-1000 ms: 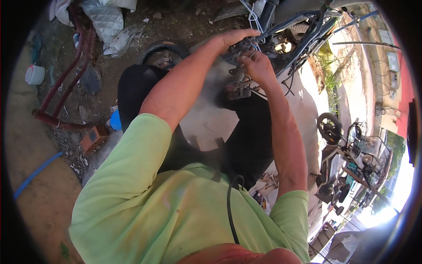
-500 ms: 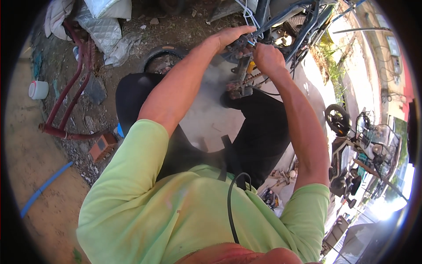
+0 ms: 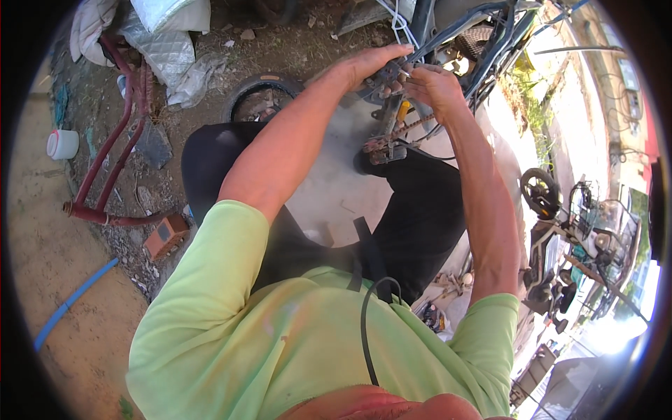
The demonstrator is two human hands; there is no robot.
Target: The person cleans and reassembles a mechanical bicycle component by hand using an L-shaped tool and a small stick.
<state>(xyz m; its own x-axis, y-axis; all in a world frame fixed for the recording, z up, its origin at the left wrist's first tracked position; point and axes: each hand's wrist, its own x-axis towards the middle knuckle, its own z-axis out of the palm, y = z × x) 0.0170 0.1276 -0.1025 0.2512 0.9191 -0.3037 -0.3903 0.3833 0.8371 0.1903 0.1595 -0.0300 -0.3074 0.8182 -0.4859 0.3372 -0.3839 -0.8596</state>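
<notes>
My left hand (image 3: 369,63) reaches to a dark, rusty metal assembly (image 3: 389,85) on a blue-black vehicle frame (image 3: 483,38). Its thumb side stretches along the top of the assembly, and the other fingers curl out of sight beneath. Just to the right, my right hand (image 3: 435,87) has its fingertips pinched together against the same assembly. A small pale tip shows at those fingertips, too small to name. Below the hands hang a rusty chain (image 3: 414,129) and a yellow part (image 3: 404,110). White cord (image 3: 398,22) is looped over the frame above.
A tyre (image 3: 241,91) lies beyond my left knee. At left are a dark red metal frame (image 3: 94,168), a brick (image 3: 166,236), a white tub (image 3: 63,144) and a blue hose (image 3: 73,302). Silvery sacks (image 3: 164,52) lie at the far left. A two-wheeler (image 3: 577,241) stands at right.
My right hand has turned and loosened from a fist round a small shiny bluish piece to a fingertip pinch, moving slightly right and down. My left hand has barely moved.
</notes>
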